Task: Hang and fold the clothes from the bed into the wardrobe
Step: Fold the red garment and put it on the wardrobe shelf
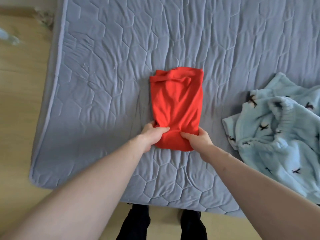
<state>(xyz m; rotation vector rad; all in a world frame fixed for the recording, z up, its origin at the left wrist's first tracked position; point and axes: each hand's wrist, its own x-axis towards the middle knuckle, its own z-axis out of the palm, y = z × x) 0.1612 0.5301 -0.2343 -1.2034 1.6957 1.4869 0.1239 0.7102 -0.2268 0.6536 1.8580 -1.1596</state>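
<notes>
A red garment [176, 101], folded into a narrow strip, lies in the middle of the grey quilted bed [107, 87]. My left hand [152, 134] grips its near left edge, thumb on top and fingers tucked under the cloth. My right hand [199, 140] grips the near right edge the same way. The cloth bunches into creases between the two hands. A light blue fleece garment [277, 132] with small dark bird marks lies crumpled on the right side of the bed, apart from both hands.
The bed's near edge [155, 203] runs just in front of my dark-clad legs [136, 222]. Pale wooden floor [19, 118] shows on the left and below. Blurred small items [10, 38] lie on the floor at the far left.
</notes>
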